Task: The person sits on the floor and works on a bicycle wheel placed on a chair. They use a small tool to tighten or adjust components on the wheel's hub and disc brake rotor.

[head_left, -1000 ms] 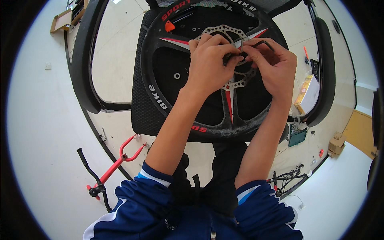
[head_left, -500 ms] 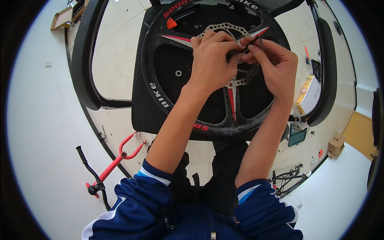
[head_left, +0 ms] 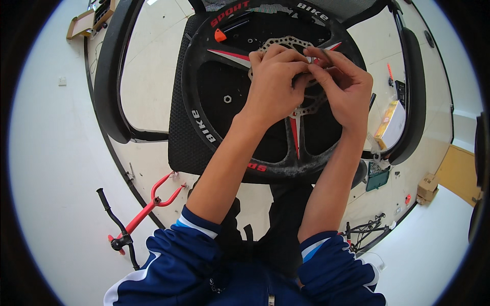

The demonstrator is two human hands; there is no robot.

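Observation:
A black bicycle wheel [head_left: 200, 132] with thick spokes lies flat on the chair seat. At its middle sits a perforated metal brake disc [head_left: 312, 108], partly covered by my hands. My left hand [head_left: 273, 81] is closed over the hub, thumb and fingers pinched together. Against its fingertips, my right hand [head_left: 344, 84] is pinched too. Whatever small part lies between them is hidden by the fingers. The tip of a dark rod [head_left: 372, 100] shows beside my right hand; I cannot tell if that hand holds it. A loose hex nut [head_left: 227, 99] lies within a wheel opening, left of my left hand.
An orange-ended tool [head_left: 220, 35] and small parts lie at the wheel's far side. Chair armrests [head_left: 109, 76] flank the wheel. A red fork with handlebar [head_left: 140, 217] is at lower left. On the right are a yellow-white box [head_left: 392, 125], a green tray [head_left: 377, 178] and cartons [head_left: 427, 187].
The dark piece seen between my fingertips is now hidden. My right hand has shifted slightly left, its fingers closer to my left hand. A dark rod tip now shows beside it.

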